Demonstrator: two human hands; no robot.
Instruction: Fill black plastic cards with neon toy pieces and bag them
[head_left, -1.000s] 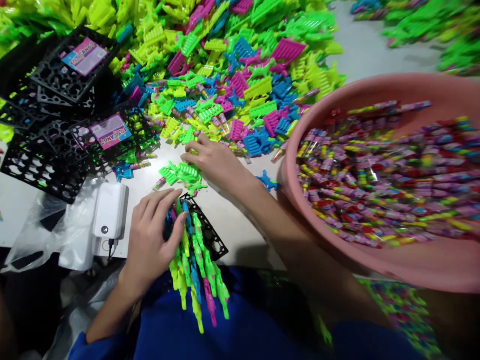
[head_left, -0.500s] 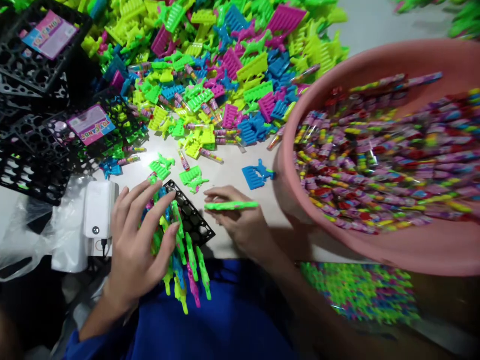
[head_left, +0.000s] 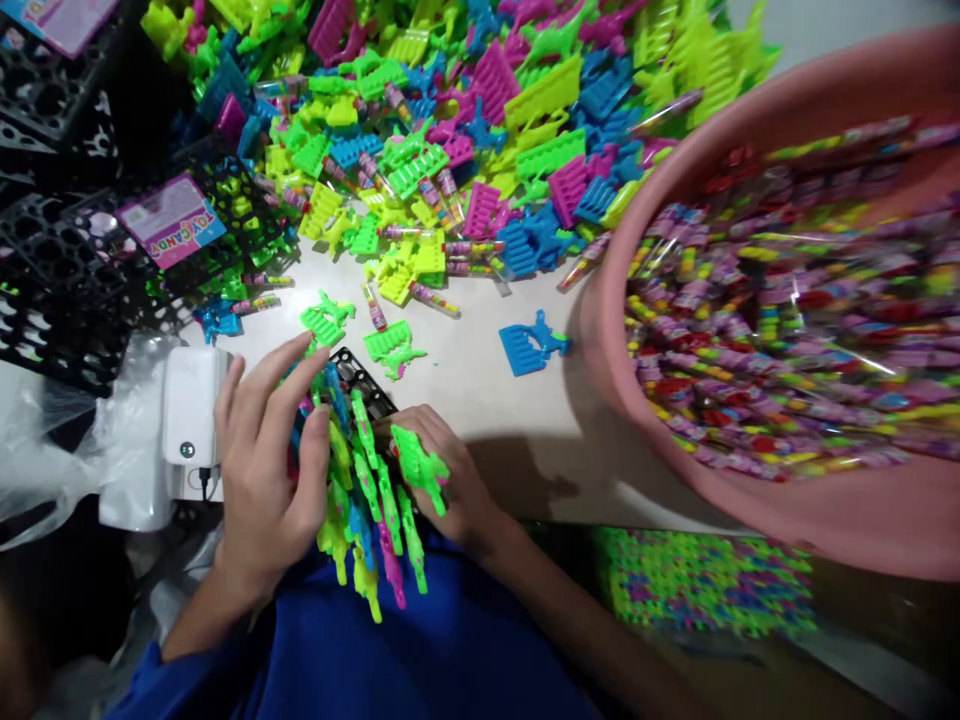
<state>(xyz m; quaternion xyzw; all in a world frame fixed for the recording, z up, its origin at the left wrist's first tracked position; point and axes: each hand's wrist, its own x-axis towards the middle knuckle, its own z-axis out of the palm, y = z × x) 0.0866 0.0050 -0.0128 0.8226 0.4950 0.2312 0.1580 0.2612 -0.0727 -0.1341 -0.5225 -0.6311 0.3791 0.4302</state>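
A black plastic rack [head_left: 364,382] with round holes sits at the table's front edge, filled with upright toy combs [head_left: 367,520] in green, yellow, blue and pink, each with an animal-shaped handle. My left hand [head_left: 270,470] rests along the rack's left side, fingers stretched and thumb apart, near the combs; contact is hard to make out. On the rack's right, my right hand [head_left: 457,485] grips a green toy comb [head_left: 418,462] close to the filled row. Its fingertips are partly hidden behind the comb. Beyond the rack lie two loose green combs [head_left: 394,347] and a blue comb [head_left: 531,343].
A big pile of colourful combs [head_left: 480,120] with candy tubes among them spans the back. At right stands a pink tub [head_left: 622,330] of candy tubes [head_left: 750,330]. Stacked black racks [head_left: 67,210] and a white power bank [head_left: 196,405] with a cable are at left.
My right hand has moved left and slightly down to the rack, turning the green comb from level to tilted. My left hand stays beside the rack. The view has shifted slightly.
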